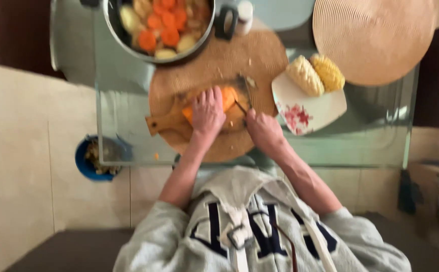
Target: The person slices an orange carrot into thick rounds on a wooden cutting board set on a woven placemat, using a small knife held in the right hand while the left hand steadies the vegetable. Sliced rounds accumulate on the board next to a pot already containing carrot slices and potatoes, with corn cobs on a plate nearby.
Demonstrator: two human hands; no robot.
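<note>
My left hand (208,112) presses down on an orange vegetable piece (228,96) lying on a small wooden cutting board (165,120). My right hand (263,130) grips the dark handle of a knife (243,90), whose blade rests against the right side of the orange piece. The board sits on a round woven mat (260,55) on a glass table (123,100). The image is blurred, so fine detail is lost.
A metal pot (160,25) with carrot slices and pale chunks stands behind the board. A flowered plate (310,108) holds two corn cob pieces to the right. Another round mat (375,35) lies at the far right. A blue bowl of scraps (96,158) sits below the table's left edge.
</note>
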